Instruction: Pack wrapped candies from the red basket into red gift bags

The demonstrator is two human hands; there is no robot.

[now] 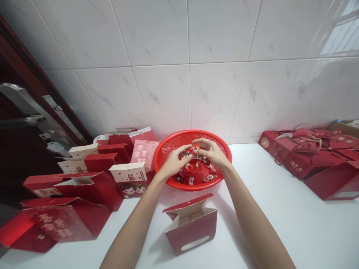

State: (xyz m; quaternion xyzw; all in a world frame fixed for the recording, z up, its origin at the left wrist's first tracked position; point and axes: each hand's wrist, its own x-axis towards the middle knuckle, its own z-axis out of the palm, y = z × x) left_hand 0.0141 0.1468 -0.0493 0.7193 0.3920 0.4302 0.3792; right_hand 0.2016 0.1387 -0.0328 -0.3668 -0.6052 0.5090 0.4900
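Observation:
A red perforated plastic basket point(179, 140) stands against the tiled wall, with red-wrapped candies point(209, 177) lying inside. My left hand point(173, 163) reaches into it from the left, thumb and fingers curled around some candies. From the right, my right hand point(212, 152) meets it, its fingers bent over wrapped candies close to the left fingertips. The fingers partly hide what they hold. Between my forearms a small red gift box point(195, 229) stands upright on the white table, its top flap up and its pale inside showing.
On the left stand several red and cream gift boxes point(103, 164), some with tops open. A pink printed box point(143, 150) touches the basket's left side. More red boxes point(308, 149) are grouped at the right by the wall. A dark door point(19, 145) borders the far left.

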